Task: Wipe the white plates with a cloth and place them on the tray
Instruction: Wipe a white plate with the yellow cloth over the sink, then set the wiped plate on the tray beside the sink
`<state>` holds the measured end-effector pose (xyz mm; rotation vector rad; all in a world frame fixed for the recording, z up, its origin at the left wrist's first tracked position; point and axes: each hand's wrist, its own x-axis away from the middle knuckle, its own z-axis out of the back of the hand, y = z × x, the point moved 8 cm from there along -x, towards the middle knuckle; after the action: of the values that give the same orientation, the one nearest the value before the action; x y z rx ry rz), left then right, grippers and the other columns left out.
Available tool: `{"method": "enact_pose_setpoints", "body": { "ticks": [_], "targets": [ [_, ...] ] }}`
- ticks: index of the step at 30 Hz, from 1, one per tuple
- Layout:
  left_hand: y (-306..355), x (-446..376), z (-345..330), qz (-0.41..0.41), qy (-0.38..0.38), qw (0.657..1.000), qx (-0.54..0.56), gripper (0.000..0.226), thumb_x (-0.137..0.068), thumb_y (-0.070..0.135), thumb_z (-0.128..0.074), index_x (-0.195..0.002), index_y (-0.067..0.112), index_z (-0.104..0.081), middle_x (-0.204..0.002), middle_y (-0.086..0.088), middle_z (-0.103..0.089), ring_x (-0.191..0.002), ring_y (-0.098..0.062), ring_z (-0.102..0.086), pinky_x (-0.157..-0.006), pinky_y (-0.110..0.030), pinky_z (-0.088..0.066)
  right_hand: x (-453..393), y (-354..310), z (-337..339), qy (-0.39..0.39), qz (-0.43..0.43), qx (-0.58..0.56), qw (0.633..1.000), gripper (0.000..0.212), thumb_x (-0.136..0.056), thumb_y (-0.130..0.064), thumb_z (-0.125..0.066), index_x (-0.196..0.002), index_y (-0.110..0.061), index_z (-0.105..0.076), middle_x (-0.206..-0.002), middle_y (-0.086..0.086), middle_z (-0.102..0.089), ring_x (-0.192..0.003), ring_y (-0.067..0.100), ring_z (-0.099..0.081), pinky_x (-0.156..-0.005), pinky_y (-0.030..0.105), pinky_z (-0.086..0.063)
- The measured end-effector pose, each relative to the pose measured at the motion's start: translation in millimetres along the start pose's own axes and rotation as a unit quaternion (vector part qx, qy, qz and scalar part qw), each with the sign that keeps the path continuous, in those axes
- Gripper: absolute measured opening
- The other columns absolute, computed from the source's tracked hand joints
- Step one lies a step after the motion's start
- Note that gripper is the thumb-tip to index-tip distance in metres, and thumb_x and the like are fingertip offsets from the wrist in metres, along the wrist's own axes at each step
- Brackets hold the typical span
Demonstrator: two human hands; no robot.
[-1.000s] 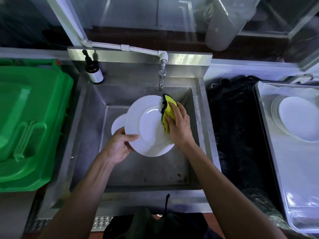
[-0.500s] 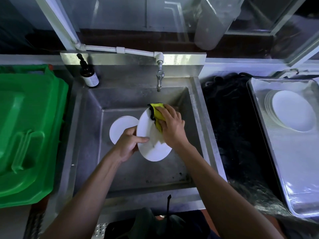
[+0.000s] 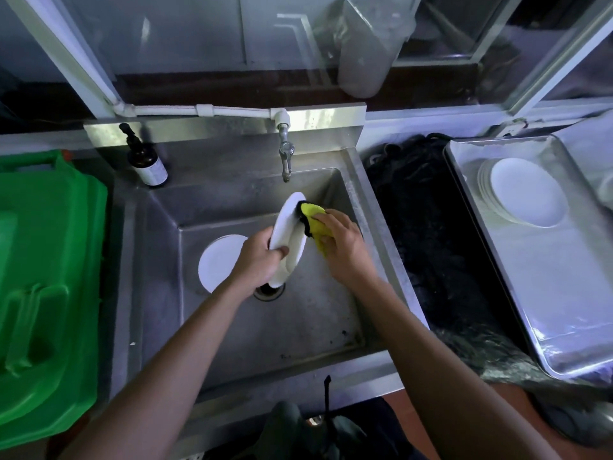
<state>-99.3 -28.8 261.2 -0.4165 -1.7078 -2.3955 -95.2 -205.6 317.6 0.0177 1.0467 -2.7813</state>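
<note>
Over the steel sink my left hand grips a white plate by its lower left rim, tilted almost on edge. My right hand presses a yellow cloth with a black edge against the plate's right face. Another white plate lies flat on the sink floor to the left, partly hidden by my left wrist. A stack of white plates rests at the far end of the metal tray on the right.
A tap juts over the sink's back wall, with a dark pump bottle at the back left corner. A green plastic bin lid lies left of the sink. Dark netting fills the gap between sink and tray.
The held plate has turned from nearly facing me to almost edge-on. My right hand and the cloth stayed on its upper right side. The view has shifted back a little.
</note>
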Motion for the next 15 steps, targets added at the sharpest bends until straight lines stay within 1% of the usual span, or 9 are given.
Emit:
{"method": "enact_pose_setpoints", "body": {
  "ticks": [2,3,6,8,9,10,12,14,15],
  "targets": [
    [11,-3,-5,-0.034,-0.001,0.997,-0.064,0.015,-0.093,0.012,-0.059,-0.098,0.026,-0.064,-0.091,0.000,-0.072,-0.085,-0.020,-0.065,-0.071,-0.034,-0.047,0,9,13,0.012,-0.011,0.006,1.000,0.046,-0.095,-0.006,-0.060,-0.140,-0.015,-0.057,-0.142,0.007,-0.053,-0.117,0.036,-0.056,-0.095,0.052,-0.048],
    [18,-3,-8,-0.054,0.000,0.994,-0.094,0.014,-0.094,0.012,-0.057,-0.097,0.025,-0.061,-0.087,0.000,-0.069,-0.081,-0.021,-0.062,-0.068,-0.033,-0.046,0,13,20,0.018,-0.013,0.007,1.000,0.046,-0.094,-0.004,-0.060,-0.139,-0.014,-0.057,-0.141,0.008,-0.054,-0.117,0.035,-0.056,-0.095,0.051,-0.048],
    [37,-4,-17,-0.106,0.015,0.982,-0.156,0.013,-0.098,0.011,-0.054,-0.099,0.023,-0.058,-0.070,0.011,-0.052,-0.064,-0.008,-0.048,-0.055,-0.026,-0.034,3,25,42,0.034,-0.018,0.009,0.999,0.046,-0.092,-0.001,-0.058,-0.137,-0.013,-0.059,-0.138,0.007,-0.056,-0.116,0.035,-0.056,-0.096,0.052,-0.048],
    [49,-4,-24,-0.138,0.026,0.971,-0.193,0.015,-0.099,0.009,-0.053,-0.092,0.023,-0.053,-0.065,0.011,-0.043,-0.057,-0.007,-0.040,-0.051,-0.025,-0.027,7,33,58,0.049,-0.021,0.002,0.999,0.045,-0.092,-0.001,-0.057,-0.135,-0.012,-0.060,-0.135,0.009,-0.057,-0.114,0.035,-0.057,-0.095,0.053,-0.048],
    [55,-5,-28,-0.152,0.026,0.965,-0.214,0.015,-0.098,0.008,-0.053,-0.093,0.022,-0.053,-0.064,0.010,-0.042,-0.056,-0.008,-0.038,-0.050,-0.025,-0.026,9,38,66,0.058,-0.022,-0.002,0.998,0.044,-0.091,-0.002,-0.057,-0.134,-0.010,-0.060,-0.134,0.009,-0.057,-0.114,0.034,-0.057,-0.094,0.053,-0.049],
    [62,-5,-34,-0.171,0.024,0.956,-0.239,0.014,-0.098,0.006,-0.053,-0.100,0.019,-0.058,-0.065,0.009,-0.043,-0.056,-0.012,-0.039,-0.049,-0.026,-0.025,11,44,74,0.066,-0.024,-0.002,0.998,0.043,-0.091,-0.002,-0.057,-0.133,-0.010,-0.061,-0.133,0.010,-0.058,-0.115,0.035,-0.057,-0.094,0.053,-0.048],
    [81,-6,-50,-0.209,0.023,0.931,-0.297,0.035,-0.096,0.003,-0.052,-0.126,0.020,-0.062,-0.070,0.002,-0.047,-0.061,-0.023,-0.044,-0.052,-0.030,-0.028,15,58,91,0.079,-0.030,0.007,0.996,0.043,-0.092,-0.001,-0.057,-0.133,-0.009,-0.061,-0.135,0.010,-0.058,-0.116,0.036,-0.057,-0.096,0.053,-0.047],
    [101,-6,-70,-0.246,0.016,0.905,-0.347,0.050,-0.093,0.000,-0.053,-0.135,0.025,-0.060,-0.072,-0.001,-0.051,-0.064,-0.033,-0.053,-0.055,-0.031,-0.033,21,77,108,0.086,-0.037,0.009,0.996,0.042,-0.093,-0.004,-0.057,-0.135,-0.009,-0.060,-0.137,0.012,-0.056,-0.117,0.038,-0.056,-0.097,0.053,-0.047],
    [110,-6,-82,-0.256,0.010,0.895,-0.365,0.054,-0.092,-0.002,-0.053,-0.137,0.026,-0.060,-0.075,-0.003,-0.058,-0.067,-0.036,-0.059,-0.055,-0.033,-0.036,24,88,117,0.088,-0.039,0.009,0.995,0.042,-0.094,-0.005,-0.056,-0.135,-0.010,-0.059,-0.138,0.012,-0.056,-0.116,0.038,-0.056,-0.096,0.053,-0.048]
  ]
}}
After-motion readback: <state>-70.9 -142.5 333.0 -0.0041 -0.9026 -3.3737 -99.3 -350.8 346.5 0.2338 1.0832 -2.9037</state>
